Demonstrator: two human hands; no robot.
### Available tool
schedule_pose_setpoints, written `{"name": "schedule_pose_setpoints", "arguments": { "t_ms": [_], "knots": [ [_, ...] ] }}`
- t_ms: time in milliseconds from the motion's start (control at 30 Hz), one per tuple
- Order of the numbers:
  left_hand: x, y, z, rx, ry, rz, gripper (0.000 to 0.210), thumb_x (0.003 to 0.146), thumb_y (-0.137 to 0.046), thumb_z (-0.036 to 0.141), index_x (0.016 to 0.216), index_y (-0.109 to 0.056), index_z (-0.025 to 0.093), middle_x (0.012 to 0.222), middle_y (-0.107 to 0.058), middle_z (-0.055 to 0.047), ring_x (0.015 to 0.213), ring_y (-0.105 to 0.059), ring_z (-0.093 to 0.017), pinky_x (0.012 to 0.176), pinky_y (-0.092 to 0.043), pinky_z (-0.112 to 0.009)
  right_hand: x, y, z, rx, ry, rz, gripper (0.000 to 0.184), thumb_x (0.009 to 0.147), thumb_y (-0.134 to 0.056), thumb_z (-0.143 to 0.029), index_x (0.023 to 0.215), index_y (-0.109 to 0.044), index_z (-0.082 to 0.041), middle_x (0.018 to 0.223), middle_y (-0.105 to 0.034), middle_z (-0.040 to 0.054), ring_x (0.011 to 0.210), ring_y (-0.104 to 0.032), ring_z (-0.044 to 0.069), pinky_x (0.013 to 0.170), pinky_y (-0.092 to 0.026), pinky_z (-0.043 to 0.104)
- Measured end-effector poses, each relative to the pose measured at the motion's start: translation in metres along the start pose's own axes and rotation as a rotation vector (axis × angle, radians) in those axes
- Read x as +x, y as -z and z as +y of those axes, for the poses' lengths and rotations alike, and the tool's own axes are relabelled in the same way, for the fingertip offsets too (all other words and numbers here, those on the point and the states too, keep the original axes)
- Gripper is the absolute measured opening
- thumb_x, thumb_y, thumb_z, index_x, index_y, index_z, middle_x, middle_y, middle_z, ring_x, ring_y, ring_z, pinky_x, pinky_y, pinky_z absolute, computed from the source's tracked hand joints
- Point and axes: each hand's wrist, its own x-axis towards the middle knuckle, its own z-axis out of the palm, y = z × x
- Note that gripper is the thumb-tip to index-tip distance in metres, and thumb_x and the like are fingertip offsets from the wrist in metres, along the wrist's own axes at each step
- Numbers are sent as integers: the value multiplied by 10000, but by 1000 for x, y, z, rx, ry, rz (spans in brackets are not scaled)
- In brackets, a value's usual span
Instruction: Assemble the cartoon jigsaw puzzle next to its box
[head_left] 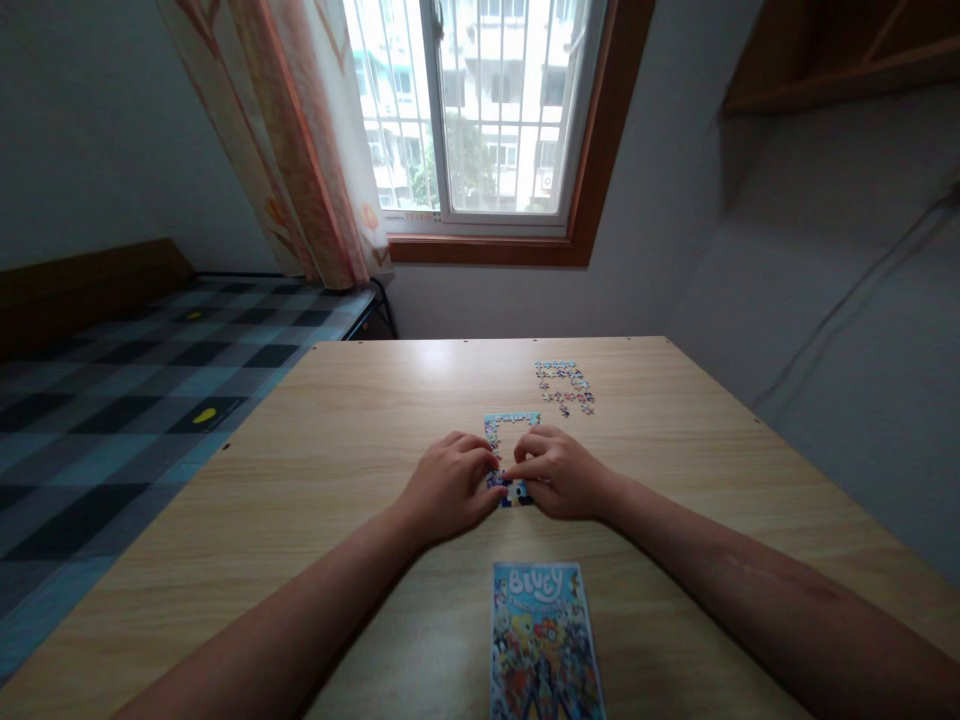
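Note:
A partly assembled jigsaw puzzle [514,418] lies flat on the table, its border joined around a bare middle where the wood shows. At its left edge, my left hand [454,485] has curved fingers, with the thumb on the lower left corner, holding the puzzle. My right hand [562,472] is closed in over the right side, index finger reaching across to the pieces at lower left and thumb near the lower right. Any single piece under the fingertips is too small to make out. Loose jigsaw pieces [577,397] are spread in rows behind the puzzle, to the right.
A Bluey picture sheet [546,640] lies nearest me on the wooden table [360,420]. To the left stands a bed with a checked cover [172,370]. Beyond the table are a curtain [292,140] and a barred window [502,130]. A shelf [847,85] hangs at upper right.

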Motion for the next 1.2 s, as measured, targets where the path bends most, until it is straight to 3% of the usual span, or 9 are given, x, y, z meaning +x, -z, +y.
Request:
{"name": "schedule_pose_setpoints", "arguments": {
  "t_ms": [367, 600, 1200],
  "knots": [
    [0, 1, 1, 5, 10, -18, 180, 783, -749, 326, 928, -692, 234, 1053, -728, -51, 1011, -638, -270, 905, -520, -450, 0, 1, -3, -9, -2, -13, 388, 738, -554, -59, 981, -793, -244, 852, -667, 53, 795, -534, 213, 767, -452, 380],
    [0, 1, 2, 4, 0, -5, 98, 862, -655, 293, 923, -693, 227, 1026, -726, -59, 999, -636, -253, 911, -519, -444, 1, 1, -2, -37, 0, -39, 352, 737, -561, -72, 942, -793, -240, 854, -666, 57, 788, -520, 214, 756, -452, 375],
    [1, 3, 3, -16, 11, -2, 99, 833, -662, 256, 919, -706, 232, 1029, -743, -53, 1001, -650, -254, 922, -523, -449, 1, 1, 0, -61, -16, -62, 316, 765, -580, -57, 923, -788, -234, 821, -676, 46, 782, -542, 210, 754, -467, 358]
  ]
}}
